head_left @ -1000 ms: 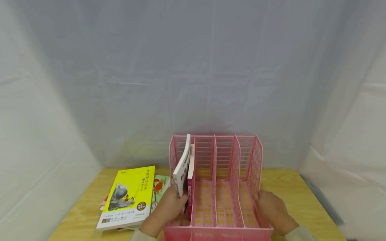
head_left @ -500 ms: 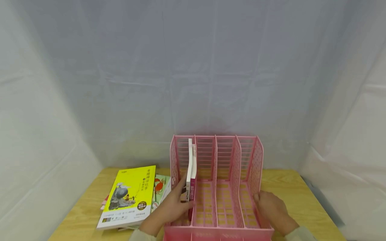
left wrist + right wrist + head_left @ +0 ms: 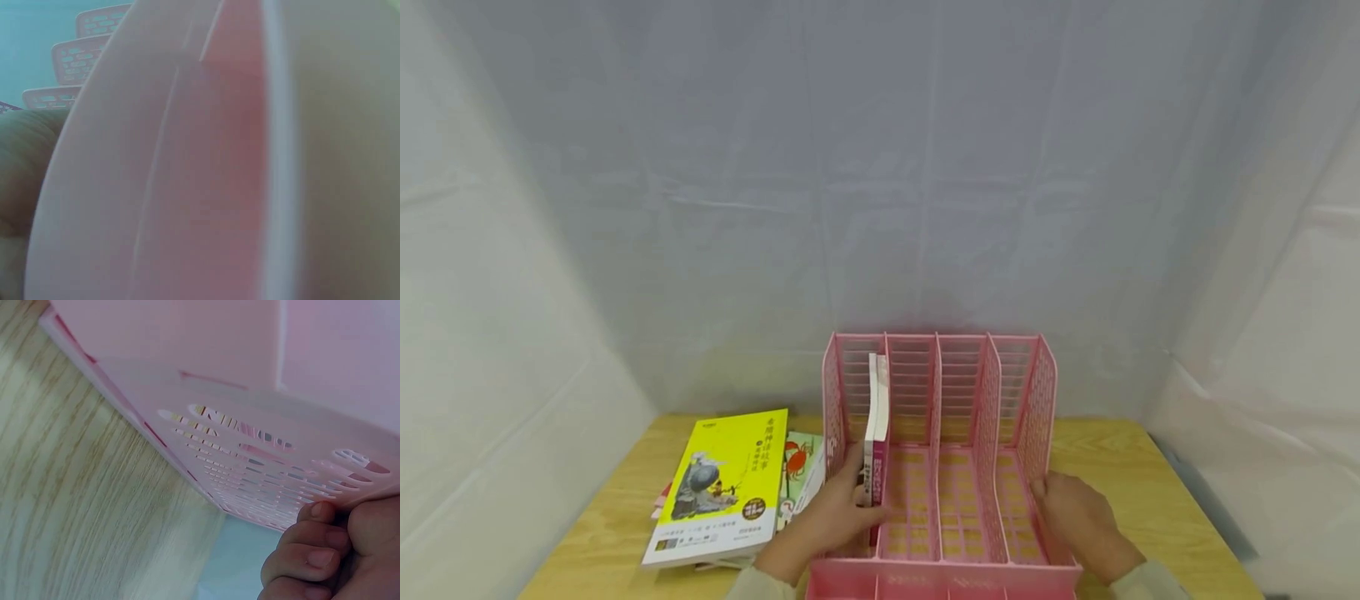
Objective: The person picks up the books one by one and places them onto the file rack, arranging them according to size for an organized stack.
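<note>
A pink file rack [image 3: 943, 573] with upright dividers stands on the table. In its leftmost compartment two books stand side by side: a white-edged book [image 3: 872, 417] and a book with a purple spine [image 3: 880, 471] to its right. My left hand [image 3: 827, 517] holds the white-edged book, fingers along its left side and thumb across the lower spines. My right hand [image 3: 1078, 517] pinches the rack's right side wall, its fingers curled at the perforated panel [image 3: 250, 462] in the right wrist view. Pink plastic [image 3: 156, 175] fills much of the left wrist view, hiding the fingertips.
Left of the rack lies a stack of books, with a yellow book [image 3: 722, 475] on top and a green one with a red crab [image 3: 800, 462] partly beneath. The wooden table [image 3: 1120, 467] ends at pale sheeting [image 3: 880, 192] behind and on both sides.
The white-edged book has gone from leaning left to upright against the purple-spined book and slid lower. My left hand moved with it, the thumb shifting across the spines. The right hand stays put.
</note>
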Tool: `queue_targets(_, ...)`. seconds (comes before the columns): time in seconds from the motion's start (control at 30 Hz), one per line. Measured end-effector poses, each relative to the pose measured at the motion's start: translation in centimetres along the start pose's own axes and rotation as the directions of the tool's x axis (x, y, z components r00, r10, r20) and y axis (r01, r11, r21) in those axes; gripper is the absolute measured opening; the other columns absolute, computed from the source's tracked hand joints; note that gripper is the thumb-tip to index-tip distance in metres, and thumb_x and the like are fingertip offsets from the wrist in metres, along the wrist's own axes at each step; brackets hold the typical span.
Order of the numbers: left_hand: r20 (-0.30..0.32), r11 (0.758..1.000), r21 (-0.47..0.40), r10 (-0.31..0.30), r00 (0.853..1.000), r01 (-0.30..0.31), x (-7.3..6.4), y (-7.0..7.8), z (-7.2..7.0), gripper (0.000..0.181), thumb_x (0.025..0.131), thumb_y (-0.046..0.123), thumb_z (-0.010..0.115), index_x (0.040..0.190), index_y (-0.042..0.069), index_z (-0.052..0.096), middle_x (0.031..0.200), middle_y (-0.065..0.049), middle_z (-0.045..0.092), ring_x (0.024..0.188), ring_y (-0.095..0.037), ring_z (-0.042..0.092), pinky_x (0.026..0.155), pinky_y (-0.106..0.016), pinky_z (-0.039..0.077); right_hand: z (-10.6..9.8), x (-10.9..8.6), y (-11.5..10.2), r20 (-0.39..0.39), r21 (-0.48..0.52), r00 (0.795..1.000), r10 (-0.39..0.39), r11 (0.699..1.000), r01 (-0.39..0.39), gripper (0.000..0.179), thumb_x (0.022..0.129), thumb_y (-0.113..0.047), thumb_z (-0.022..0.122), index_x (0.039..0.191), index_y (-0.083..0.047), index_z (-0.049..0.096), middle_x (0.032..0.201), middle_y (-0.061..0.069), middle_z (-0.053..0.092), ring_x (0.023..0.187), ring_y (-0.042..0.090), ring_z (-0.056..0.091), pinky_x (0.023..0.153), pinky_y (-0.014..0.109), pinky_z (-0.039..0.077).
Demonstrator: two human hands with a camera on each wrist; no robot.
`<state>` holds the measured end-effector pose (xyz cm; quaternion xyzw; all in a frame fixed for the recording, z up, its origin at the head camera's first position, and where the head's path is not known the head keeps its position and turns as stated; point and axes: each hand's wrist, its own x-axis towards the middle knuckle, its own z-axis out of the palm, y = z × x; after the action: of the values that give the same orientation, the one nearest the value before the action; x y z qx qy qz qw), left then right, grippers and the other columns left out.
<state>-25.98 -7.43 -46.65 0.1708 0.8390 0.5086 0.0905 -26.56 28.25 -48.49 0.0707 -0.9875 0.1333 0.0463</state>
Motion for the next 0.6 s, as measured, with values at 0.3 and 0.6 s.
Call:
queue_targets(0.3,-0.063,0.990,0.134,-0.032,0.998,0.040,-0.40,-0.05,0.37,0.118,0.085,0.034,0.084,0.164,0.000,0.004,0.137,-0.036,0.058,0.119,-0.043,0.065,0.097,-0.057,0.054,0.17,0.04,0.10,0.001,-0.001,1.000,0.005,1.000,-0.005,0.036,0.109,-0.023,0.046,0.073,-0.015,0.048,0.067,0.000,0.047,0.061,0.017,0.044,0.052,0.035,0.046)
queue_targets(0.6,-0.076,0.983,0.174,-0.043,0.996,0.056,-0.60,0.13,0.58,0.115,0.086,0.037,0.083,0.165,0.004,0.006,0.136,-0.034,0.059,0.118,-0.042,0.065,0.093,-0.055,0.055,-0.02,0.12,0.09,0.028,0.047,0.998,0.062,0.997,-0.064,0.042,0.111,-0.028,0.042,0.071,-0.015,0.048,0.067,0.002,0.049,0.062,0.018,0.046,0.055,0.038,0.047)
